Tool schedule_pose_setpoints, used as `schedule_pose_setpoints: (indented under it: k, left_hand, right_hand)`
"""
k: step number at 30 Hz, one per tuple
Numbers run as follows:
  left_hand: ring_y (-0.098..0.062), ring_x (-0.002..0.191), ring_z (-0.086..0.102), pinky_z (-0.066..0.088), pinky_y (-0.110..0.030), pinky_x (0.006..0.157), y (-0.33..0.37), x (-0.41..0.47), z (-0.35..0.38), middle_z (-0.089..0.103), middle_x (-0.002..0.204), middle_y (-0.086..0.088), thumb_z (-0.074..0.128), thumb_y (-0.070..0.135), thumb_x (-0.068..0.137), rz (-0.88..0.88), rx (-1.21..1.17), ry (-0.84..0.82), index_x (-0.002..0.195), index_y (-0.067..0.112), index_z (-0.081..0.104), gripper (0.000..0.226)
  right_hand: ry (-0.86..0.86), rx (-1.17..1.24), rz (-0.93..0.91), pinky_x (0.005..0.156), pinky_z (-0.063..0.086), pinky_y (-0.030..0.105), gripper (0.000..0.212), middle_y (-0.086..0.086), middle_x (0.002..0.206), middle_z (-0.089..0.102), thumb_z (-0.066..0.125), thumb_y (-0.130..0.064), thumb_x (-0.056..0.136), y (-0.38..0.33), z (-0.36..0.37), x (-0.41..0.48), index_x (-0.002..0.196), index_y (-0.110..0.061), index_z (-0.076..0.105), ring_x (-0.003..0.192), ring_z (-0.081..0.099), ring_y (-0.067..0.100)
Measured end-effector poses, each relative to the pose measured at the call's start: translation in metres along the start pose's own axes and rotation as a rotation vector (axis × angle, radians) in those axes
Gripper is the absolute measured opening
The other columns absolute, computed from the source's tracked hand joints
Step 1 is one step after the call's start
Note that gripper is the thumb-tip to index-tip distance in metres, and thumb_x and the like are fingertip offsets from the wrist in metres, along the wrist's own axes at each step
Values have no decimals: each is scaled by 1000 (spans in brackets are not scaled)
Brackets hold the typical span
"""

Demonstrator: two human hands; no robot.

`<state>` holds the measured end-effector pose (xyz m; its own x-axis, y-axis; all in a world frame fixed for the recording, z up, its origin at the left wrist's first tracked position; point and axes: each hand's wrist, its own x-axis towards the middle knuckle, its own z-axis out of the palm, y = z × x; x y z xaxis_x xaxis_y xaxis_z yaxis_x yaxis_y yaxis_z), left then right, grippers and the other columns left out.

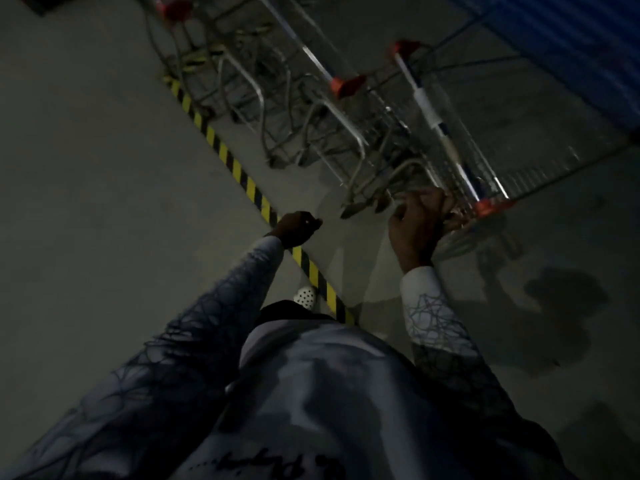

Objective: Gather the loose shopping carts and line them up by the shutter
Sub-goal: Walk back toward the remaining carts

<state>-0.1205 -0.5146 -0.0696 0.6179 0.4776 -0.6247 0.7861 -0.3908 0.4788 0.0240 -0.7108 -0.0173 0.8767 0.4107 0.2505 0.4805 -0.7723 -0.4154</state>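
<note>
Right hand (pixel 415 230) fingers clamped on cart (pixel 460 188) frame; left hand (pixel 298 228) fisted, empty. Risk: fingers pinched between nesting carts.

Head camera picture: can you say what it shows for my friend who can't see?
In dim light, a person's right hand grips the end of the nearest shopping cart, nested with others beside a blue shutter. The left hand hangs closed and empty above striped floor tape.

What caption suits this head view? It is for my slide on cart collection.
Right hand grips the nearest shopping cart beside nested carts, near the blue shutter; left hand fisted, free.
</note>
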Motion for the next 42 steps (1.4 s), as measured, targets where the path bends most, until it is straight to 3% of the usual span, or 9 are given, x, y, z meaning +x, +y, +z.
schedule_pose_setpoints:
  k: [7, 10, 14, 18, 22, 24, 26, 30, 42]
  left_hand:
    - [-33, 103, 66, 54, -44, 92, -109, -118, 58, 71, 111, -14, 57, 42, 99, -259, -366, 159, 116, 17, 68, 32]
    - [-35, 103, 66, 55, -43, 92, -159, -172, 81, 72, 110, -14, 61, 40, 97, -399, -492, 236, 111, 19, 71, 28]
    - [-26, 102, 64, 49, -32, 89, -215, -239, 94, 71, 107, -7, 59, 37, 99, -509, -585, 389, 116, 17, 70, 29]
    - [-33, 113, 60, 48, -38, 97, -281, -295, 90, 71, 113, -10, 58, 43, 96, -579, -586, 537, 119, 20, 69, 34]
    - [-39, 131, 39, 40, -48, 103, -349, -351, 65, 61, 130, -15, 54, 49, 97, -676, -496, 647, 133, 23, 61, 45]
    - [-38, 136, 33, 36, -48, 104, -388, -380, 50, 55, 137, -18, 53, 49, 98, -735, -433, 717, 138, 22, 56, 48]
    - [-37, 138, 31, 33, -48, 106, -427, -412, 39, 51, 142, -17, 54, 49, 98, -794, -401, 811, 140, 21, 54, 51]
    - [-36, 140, 27, 29, -48, 109, -494, -476, 28, 44, 149, -14, 54, 51, 97, -939, -417, 954, 144, 19, 49, 57]
    - [-40, 146, 14, 15, -52, 117, -625, -646, 9, 22, 162, -16, 52, 53, 97, -1279, -437, 1222, 153, 17, 33, 69]
  right_hand:
    - [-447, 71, -324, 94, 26, 50, 20, 1, 111, 52, 60, -14, 78, -48, 42, -97, 85, -31, 68, 115, 40, 32]
    - [-514, 110, -458, 91, 25, 47, 19, 1, 105, 53, 63, -13, 80, -78, 50, -133, 84, -30, 70, 111, 38, 30]
    - [-587, 118, -633, 88, 24, 45, 20, -2, 106, 56, 63, -14, 82, -124, 57, -175, 88, -32, 70, 111, 39, 28]
    - [-695, 152, -743, 93, 30, 47, 14, -7, 115, 59, 65, -23, 86, -181, 67, -218, 95, -33, 70, 121, 42, 26]
    - [-783, 235, -894, 96, 37, 50, 16, -4, 117, 62, 67, -31, 86, -257, 91, -280, 102, -30, 70, 118, 45, 28]
    - [-833, 216, -971, 97, 32, 44, 21, -6, 124, 61, 67, -35, 87, -303, 100, -317, 108, -31, 70, 122, 44, 26]
    - [-868, 197, -1058, 96, 24, 40, 28, -6, 135, 58, 68, -39, 88, -353, 107, -355, 114, -32, 69, 130, 40, 22]
    - [-908, 207, -1306, 103, 23, 42, 40, -3, 152, 47, 68, -46, 86, -453, 112, -429, 124, -33, 65, 139, 36, 20]
    - [-1017, 317, -1759, 106, 24, 44, 51, 1, 159, 37, 67, -53, 86, -693, 99, -648, 134, -35, 60, 146, 27, 22]
